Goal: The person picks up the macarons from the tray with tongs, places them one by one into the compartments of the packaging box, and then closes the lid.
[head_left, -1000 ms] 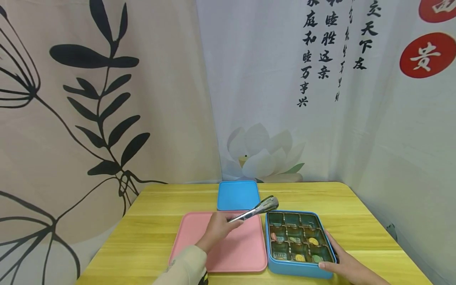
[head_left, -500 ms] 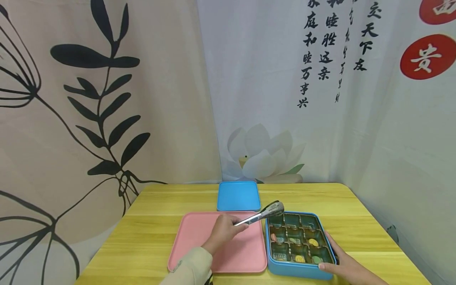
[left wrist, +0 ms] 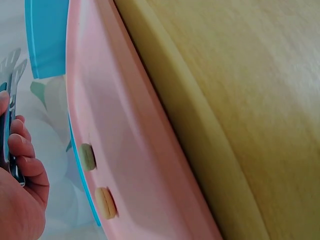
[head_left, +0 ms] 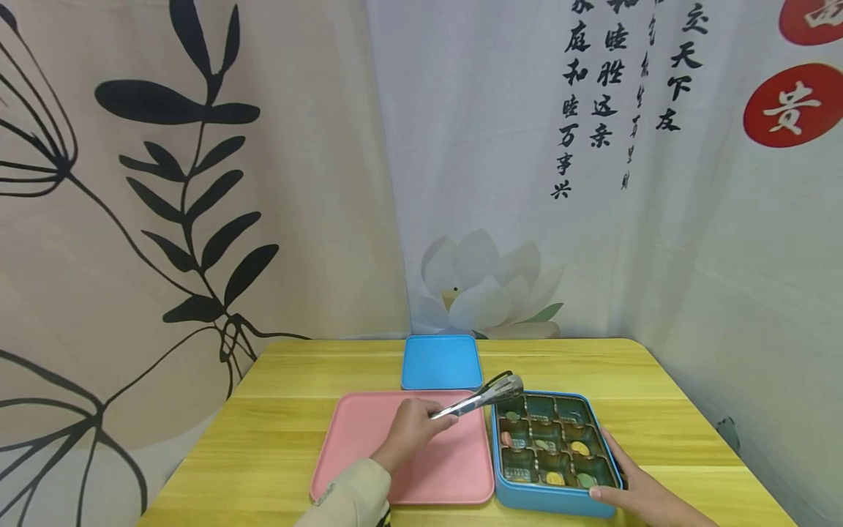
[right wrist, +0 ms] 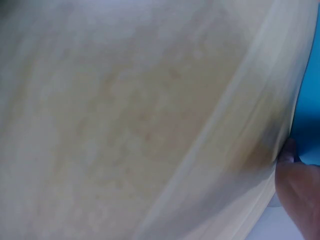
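Note:
My left hand (head_left: pixel 411 433) grips metal tongs (head_left: pixel 479 398) above a pink tray (head_left: pixel 356 432). The tips of the tongs reach over the back left corner of a blue box (head_left: pixel 556 503) with a divided dark insert. A green macaron (head_left: pixel 512 416) lies in its back left compartment; several other compartments hold pink, green and yellow macarons. My right hand (head_left: pixel 635 489) holds the box by its right side, thumb at the front corner. In the left wrist view, a green macaron (left wrist: pixel 86 157) and a yellowish macaron (left wrist: pixel 105 203) sit on the pink tray; hand and forearm hide them in the head view.
Behind the pink tray lies a flat blue tray or lid (head_left: pixel 441 362) on the wooden table (head_left: pixel 263 410). A printed curtain (head_left: pixel 329 183) hangs at the table's back edge. The pink tray and the box stand side by side, close together.
The left hand and tongs have shifted right and slightly nearer, over the box's back left corner. A green macaron now shows in that compartment. The right hand keeps its place.

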`<move>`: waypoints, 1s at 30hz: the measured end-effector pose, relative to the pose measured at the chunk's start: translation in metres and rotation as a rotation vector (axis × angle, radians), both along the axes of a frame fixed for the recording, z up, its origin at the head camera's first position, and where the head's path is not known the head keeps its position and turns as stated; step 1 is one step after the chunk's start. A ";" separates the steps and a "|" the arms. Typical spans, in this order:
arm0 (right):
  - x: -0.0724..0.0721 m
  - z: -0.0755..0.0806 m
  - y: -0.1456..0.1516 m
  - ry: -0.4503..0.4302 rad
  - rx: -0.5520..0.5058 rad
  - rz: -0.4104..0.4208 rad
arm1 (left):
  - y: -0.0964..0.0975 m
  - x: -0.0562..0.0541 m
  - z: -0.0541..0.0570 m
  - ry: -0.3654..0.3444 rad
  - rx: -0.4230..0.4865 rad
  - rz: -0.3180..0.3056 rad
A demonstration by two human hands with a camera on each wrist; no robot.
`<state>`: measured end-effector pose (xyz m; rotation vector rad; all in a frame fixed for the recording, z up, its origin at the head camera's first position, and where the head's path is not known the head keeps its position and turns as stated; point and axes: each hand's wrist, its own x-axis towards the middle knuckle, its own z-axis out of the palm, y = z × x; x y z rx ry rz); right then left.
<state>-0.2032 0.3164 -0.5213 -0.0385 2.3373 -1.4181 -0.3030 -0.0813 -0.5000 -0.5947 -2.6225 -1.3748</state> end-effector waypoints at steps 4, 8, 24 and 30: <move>0.001 0.002 -0.003 0.008 -0.006 -0.016 | -0.003 -0.001 0.002 -0.010 -0.008 0.009; 0.001 0.003 -0.003 0.007 -0.011 -0.014 | -0.009 -0.002 0.005 -0.030 -0.016 0.019; 0.003 0.003 -0.003 0.004 -0.030 -0.011 | -0.041 -0.003 0.014 -0.099 0.024 0.076; 0.003 0.002 -0.002 0.003 -0.040 -0.009 | -0.060 -0.002 0.018 -0.152 0.051 0.088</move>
